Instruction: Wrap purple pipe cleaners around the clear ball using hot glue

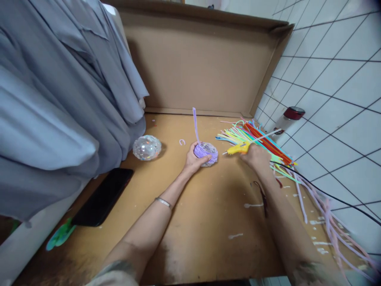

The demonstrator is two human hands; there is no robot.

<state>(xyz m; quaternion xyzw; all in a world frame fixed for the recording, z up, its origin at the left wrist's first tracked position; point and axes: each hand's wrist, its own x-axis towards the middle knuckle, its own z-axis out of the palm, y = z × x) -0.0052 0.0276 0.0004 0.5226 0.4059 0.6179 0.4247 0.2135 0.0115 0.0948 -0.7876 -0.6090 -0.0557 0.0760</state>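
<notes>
Near the middle of the table, my left hand (195, 159) is wrapped round a clear ball wound with purple pipe cleaner (205, 153). One purple end (195, 124) sticks up from it. My right hand (257, 156) grips a yellow glue gun (238, 148) by its handle, just right of the ball. Its nozzle points left at the ball, with a small gap between them. A white glue stick (266, 136) extends from the gun's back.
A clear speckled ball (147, 147) and black phone (102, 196) lie at left, beside grey cloth (59, 87). Colourful pipe cleaners (262, 139), a red-lidded jar (287, 119) and a black cord (324, 192) are at right. Cardboard (199, 63) stands behind.
</notes>
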